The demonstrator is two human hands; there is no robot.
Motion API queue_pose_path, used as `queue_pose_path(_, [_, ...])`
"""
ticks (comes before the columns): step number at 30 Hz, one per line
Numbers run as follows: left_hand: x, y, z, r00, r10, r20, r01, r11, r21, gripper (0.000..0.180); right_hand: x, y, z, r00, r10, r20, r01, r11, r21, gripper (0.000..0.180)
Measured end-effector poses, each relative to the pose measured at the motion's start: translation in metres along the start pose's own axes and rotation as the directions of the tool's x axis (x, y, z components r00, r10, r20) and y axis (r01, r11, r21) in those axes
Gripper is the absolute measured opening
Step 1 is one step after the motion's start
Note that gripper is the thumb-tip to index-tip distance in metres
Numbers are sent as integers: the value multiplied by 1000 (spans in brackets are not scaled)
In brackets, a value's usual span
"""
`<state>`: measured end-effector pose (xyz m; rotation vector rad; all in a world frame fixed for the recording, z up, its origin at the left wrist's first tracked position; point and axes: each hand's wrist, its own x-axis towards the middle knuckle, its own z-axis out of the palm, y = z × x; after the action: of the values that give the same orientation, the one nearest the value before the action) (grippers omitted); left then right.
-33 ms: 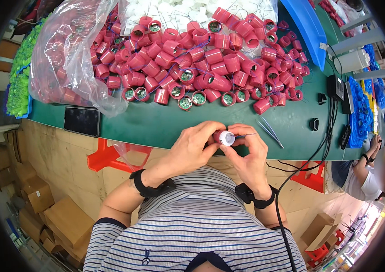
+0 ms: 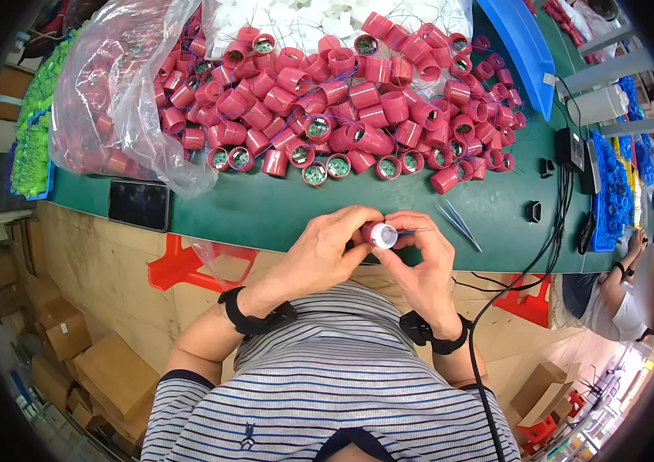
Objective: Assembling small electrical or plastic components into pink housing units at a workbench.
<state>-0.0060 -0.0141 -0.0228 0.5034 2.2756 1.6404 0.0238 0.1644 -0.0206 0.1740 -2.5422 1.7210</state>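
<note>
Close to the table's near edge, a small red cylindrical casing (image 2: 368,230) with a white plastic ring (image 2: 383,236) at its right end is held between both hands. My left hand (image 2: 335,245) is closed round the red part with fingers and thumb. My right hand (image 2: 429,260) pinches at the white end, its thumb against the ring's lower edge. A thin dark wire (image 2: 416,229) runs out to the right by the right fingertips. The ring's hollow end faces up toward me; what lies inside it is too small to make out.
Many red casings (image 2: 373,115) with green circuit boards and wires lie heaped beyond my hands. A clear plastic bag (image 2: 111,92), a black phone (image 2: 139,205), tweezers (image 2: 459,225), cables (image 2: 554,223) and a blue tray (image 2: 519,54) surround them. A person (image 2: 612,308) sits far right.
The casing's white end has turned very slightly, so its rim shows more plainly. Both hands keep their place and hold.
</note>
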Motion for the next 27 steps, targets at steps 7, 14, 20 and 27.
queue_pose_path(7, [-5, -12, -9, 994, 66, 89, -49, 983, -177, 40, 12, -19, -7, 988, -34, 154, 31, 999, 18, 40])
queue_pose_path(14, [-10, -8, -12, 955, -149, 257, 260, 837, -481, 45, 11, -15, -8, 984, -12, 175, -2, 997, 76, 36])
queue_pose_path(20, [-12, -19, -8, 975, -137, 172, 207, 840, -502, 40, 12, -17, -10, 982, -28, 186, 18, 998, 54, 36])
queue_pose_path(27, [-15, -31, -9, 974, -74, 216, 194, 768, -611, 38, 12, -15, -11, 974, -28, 226, -4, 990, 139, 35])
